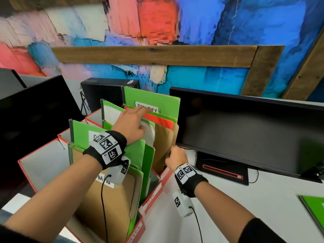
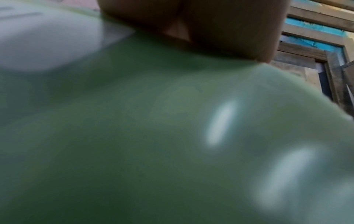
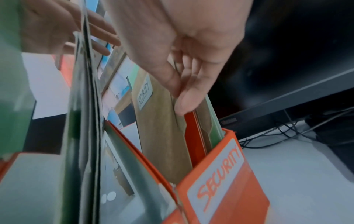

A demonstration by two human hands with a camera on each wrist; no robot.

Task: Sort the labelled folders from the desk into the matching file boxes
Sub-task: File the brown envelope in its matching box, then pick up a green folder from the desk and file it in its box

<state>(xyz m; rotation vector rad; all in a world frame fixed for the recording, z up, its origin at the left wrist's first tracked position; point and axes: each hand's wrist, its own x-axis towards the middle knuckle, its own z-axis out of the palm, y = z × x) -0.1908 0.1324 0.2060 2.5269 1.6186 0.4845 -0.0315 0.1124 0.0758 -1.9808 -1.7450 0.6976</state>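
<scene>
A row of red file boxes stands at the left, filled with green and brown folders. The SECURITY box (image 1: 166,174) (image 3: 226,181) is third from me. My right hand (image 1: 175,155) (image 3: 182,91) pinches the near edge of a brown folder (image 1: 163,137) (image 3: 162,136) labelled SECURITY that stands in this box, in front of a red folder (image 1: 161,121) (image 3: 191,144). My left hand (image 1: 133,121) (image 3: 53,30) reaches over the neighbouring green folders (image 1: 136,151), fingers straight across their tops. The left wrist view shows only a blurred green folder surface (image 2: 134,136) under the palm (image 2: 210,22).
A tall green folder (image 1: 154,100) marked SECURITY leans at the back of that box. A black monitor (image 1: 245,130) stands close on the right, its cables (image 3: 287,130) on the white desk. Another green folder (image 1: 313,207) lies at the desk's right edge. A dark screen (image 1: 35,106) is at the left.
</scene>
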